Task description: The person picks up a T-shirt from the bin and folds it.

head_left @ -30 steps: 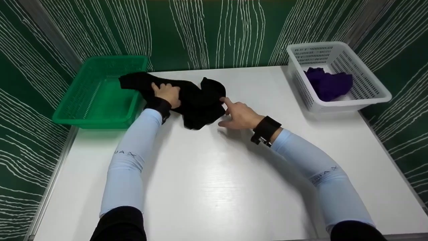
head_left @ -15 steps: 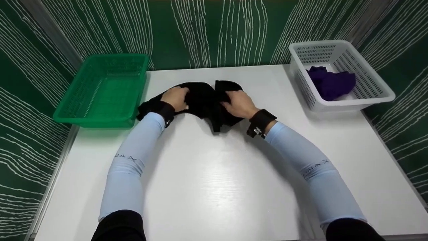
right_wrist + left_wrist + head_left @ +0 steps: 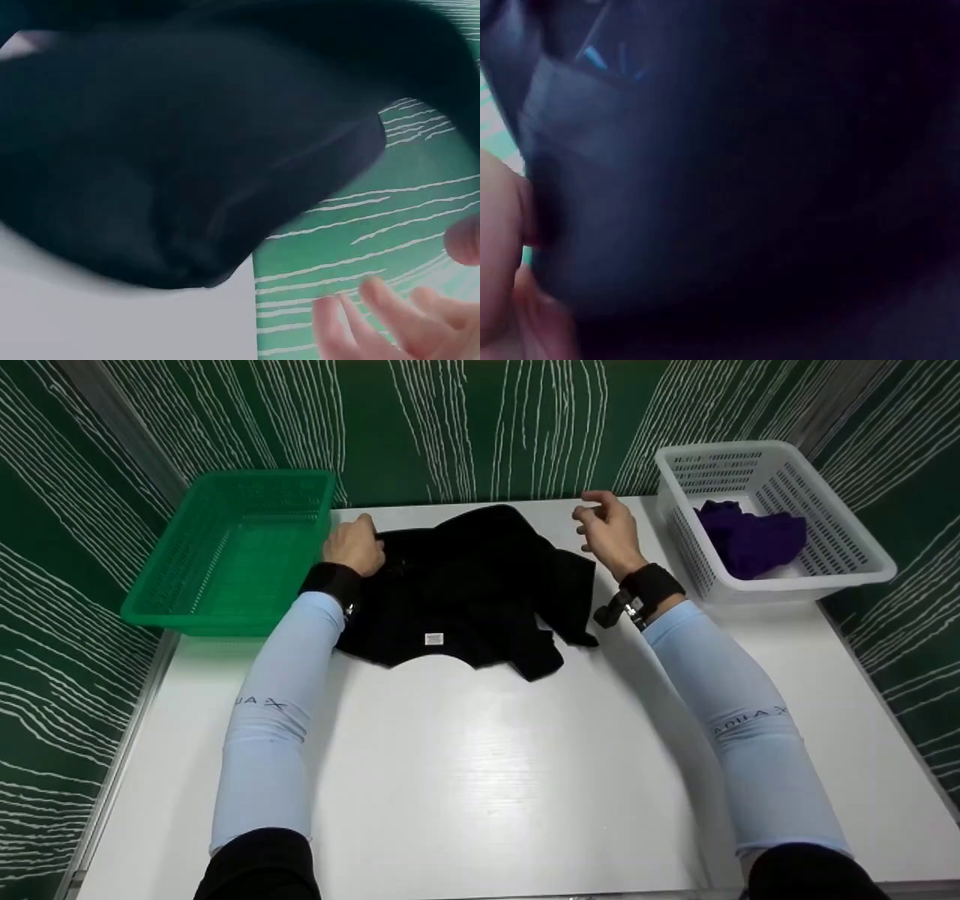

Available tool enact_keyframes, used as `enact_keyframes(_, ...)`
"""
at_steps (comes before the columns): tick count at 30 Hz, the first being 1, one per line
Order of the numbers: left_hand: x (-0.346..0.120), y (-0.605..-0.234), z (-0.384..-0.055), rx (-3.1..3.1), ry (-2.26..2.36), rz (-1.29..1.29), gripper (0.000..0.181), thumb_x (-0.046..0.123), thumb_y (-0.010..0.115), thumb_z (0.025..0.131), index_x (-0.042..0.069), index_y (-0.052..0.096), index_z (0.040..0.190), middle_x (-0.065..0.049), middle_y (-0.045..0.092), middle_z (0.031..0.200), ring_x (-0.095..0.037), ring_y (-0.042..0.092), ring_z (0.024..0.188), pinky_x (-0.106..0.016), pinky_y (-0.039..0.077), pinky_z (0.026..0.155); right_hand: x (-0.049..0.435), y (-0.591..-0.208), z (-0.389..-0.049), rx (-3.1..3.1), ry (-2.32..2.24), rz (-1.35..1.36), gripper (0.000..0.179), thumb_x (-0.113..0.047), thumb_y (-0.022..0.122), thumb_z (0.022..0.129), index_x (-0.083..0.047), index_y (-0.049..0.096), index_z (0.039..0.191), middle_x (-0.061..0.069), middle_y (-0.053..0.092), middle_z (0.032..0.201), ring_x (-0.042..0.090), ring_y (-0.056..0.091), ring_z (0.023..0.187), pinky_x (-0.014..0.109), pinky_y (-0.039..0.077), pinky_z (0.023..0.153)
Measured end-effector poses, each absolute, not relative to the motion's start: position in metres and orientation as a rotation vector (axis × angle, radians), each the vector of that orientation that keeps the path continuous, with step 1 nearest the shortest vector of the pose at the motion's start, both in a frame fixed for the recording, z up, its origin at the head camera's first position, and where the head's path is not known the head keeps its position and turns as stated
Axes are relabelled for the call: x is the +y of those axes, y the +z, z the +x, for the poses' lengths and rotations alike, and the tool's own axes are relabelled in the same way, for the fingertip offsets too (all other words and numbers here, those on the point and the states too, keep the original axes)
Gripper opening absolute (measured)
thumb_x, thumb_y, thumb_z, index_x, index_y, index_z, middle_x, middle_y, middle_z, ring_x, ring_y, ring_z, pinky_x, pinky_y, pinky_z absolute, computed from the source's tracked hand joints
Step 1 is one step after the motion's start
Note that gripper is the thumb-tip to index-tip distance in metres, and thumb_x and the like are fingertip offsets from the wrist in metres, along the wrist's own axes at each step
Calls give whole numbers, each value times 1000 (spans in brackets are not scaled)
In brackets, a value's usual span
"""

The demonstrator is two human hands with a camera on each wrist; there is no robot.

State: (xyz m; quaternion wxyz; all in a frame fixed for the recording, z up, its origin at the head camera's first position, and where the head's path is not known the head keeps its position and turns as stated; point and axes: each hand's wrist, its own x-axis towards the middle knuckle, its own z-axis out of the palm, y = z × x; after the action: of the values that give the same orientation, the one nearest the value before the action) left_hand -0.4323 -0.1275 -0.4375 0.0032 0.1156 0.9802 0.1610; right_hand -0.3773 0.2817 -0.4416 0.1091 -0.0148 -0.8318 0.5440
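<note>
A black short-sleeved T-shirt (image 3: 472, 585) is spread, partly rumpled, over the back of the white table, its neckline toward the person. Inside the collar shows a small white label (image 3: 434, 639). At the shirt's left edge, beside the green basket, my left hand (image 3: 355, 546) grips the cloth with curled fingers; dark blurred fabric fills most of the left wrist view. My right hand (image 3: 611, 532) is raised past the shirt's right side, fingers loosely bent and apart from the cloth. The right wrist view has the same hand's fingers (image 3: 397, 322) holding nothing, with the shirt beside them.
A green plastic basket (image 3: 225, 622) stands at the back left, close to the left hand. The white basket (image 3: 795, 589) at the back right holds a crumpled purple cloth (image 3: 754, 540). Green walls with white streaks (image 3: 525, 435) bound the white table (image 3: 480, 780).
The black T-shirt has come away from the green basket's rim and spread out wider. My left hand shifted left along it; my right hand took hold, then let go and moved right.
</note>
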Motion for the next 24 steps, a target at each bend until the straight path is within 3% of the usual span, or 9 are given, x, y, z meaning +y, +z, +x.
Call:
enact_keyframes(3,-126,-446,-429,3137,393,374,32,12,66,105,-5,68,132,-33,69,131,-53,66,125,-66,61,102,274,-450,-367,-2529,1234,102,36,-44,71,107,-12,76,93,-10,65,78,8,58,71,25,45,72)
enact_keyframes(5,-122,-451,-425,3090,373,481,28,12,72,101,-4,72,124,-31,72,128,-52,67,123,-65,61,101,263,-456,-354,-2601,1002,272,51,-49,79,101,-16,63,66,-11,53,61,11,52,61,30,41,66)
enact_keyframes(8,-116,-462,-423,2946,350,617,33,19,81,97,-1,76,123,-26,76,128,-49,71,121,-63,60,104,241,-460,-332,-2786,793,529,63,-59,86,93,-19,54,55,-10,48,52,14,49,54,34,41,57)
enact_keyframes(11,-112,-479,-428,2844,274,629,55,31,88,95,3,71,140,-27,71,141,-49,68,130,-65,57,110,218,-467,-313,-3018,660,662,58,-67,85,91,-13,68,75,-2,63,66,18,59,62,37,50,58)
enact_keyframes(13,-110,-494,-436,2845,203,622,71,39,88,96,6,63,153,-29,66,147,-52,67,132,-67,57,110,207,-472,-308,-3132,576,691,59,-65,83,94,-7,73,103,6,74,84,25,70,73,42,59,64)
enact_keyframes(18,-98,-509,-442,2868,121,590,90,51,80,99,3,45,166,-36,66,147,-57,70,130,-69,60,107,199,-479,-331,-3182,409,602,53,-32,69,110,4,55,147,31,76,122,50,79,102,63,67,85)
enact_keyframes(19,-93,-508,-439,2868,131,578,89,53,79,100,0,47,164,-36,68,145,-56,70,129,-68,60,107,206,-489,-351,-3180,419,573,58,-31,66,112,4,50,155,34,71,138,51,78,106,61,67,87)
enact_keyframes(21,-79,-495,-421,2867,154,541,82,55,77,101,-5,57,153,-35,71,141,-53,72,129,-65,61,109,213,-498,-375,-3161,451,503,67,-29,61,113,3,38,167,36,48,168,55,68,135,60,64,105)
enact_keyframes(24,-54,-478,-392,2878,179,536,70,55,75,104,-8,72,133,-32,75,135,-48,75,125,-60,63,107,210,-496,-382,-3071,494,433,78,-29,62,112,1,26,175,32,21,183,54,49,155,60,59,114)
